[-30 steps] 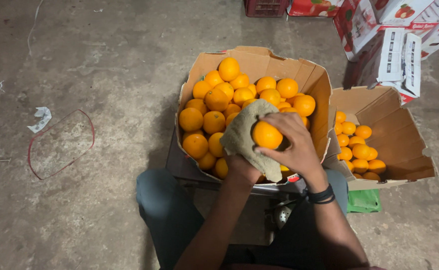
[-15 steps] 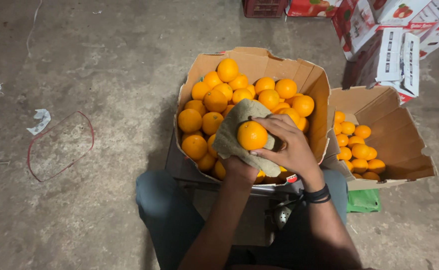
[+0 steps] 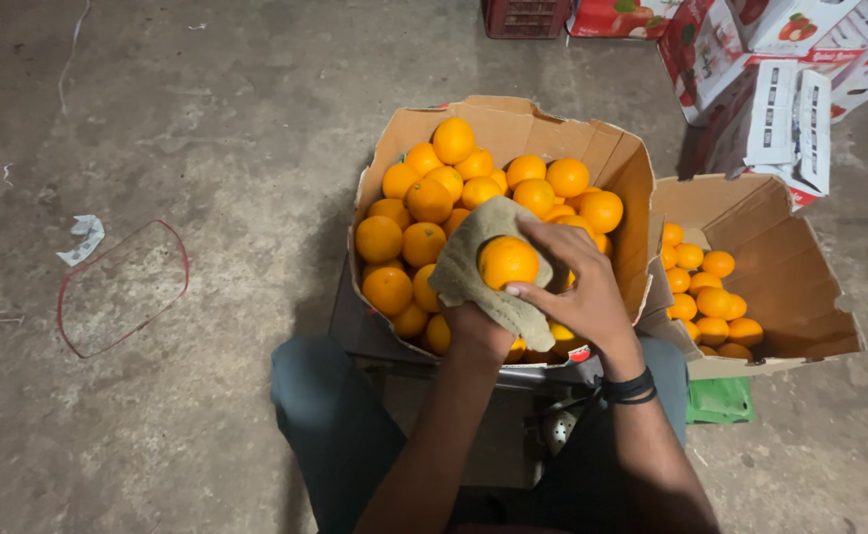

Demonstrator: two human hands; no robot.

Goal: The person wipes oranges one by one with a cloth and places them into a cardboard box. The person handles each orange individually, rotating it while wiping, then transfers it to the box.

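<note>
Centrally, the left hand cups a coarse beige cloth under one round orange fruit, while the right hand closes on it from 3 o'clock. At 12 o'clock, the large brown cardboard box remains heaped; at 3 o'clock, the smaller cardboard box is part-filled, so most seems left.

Stained grey concrete floor, dim light, printed cartons stacked at far right, dark crate

Matt cloth, glossy orange, cardboard box
</note>
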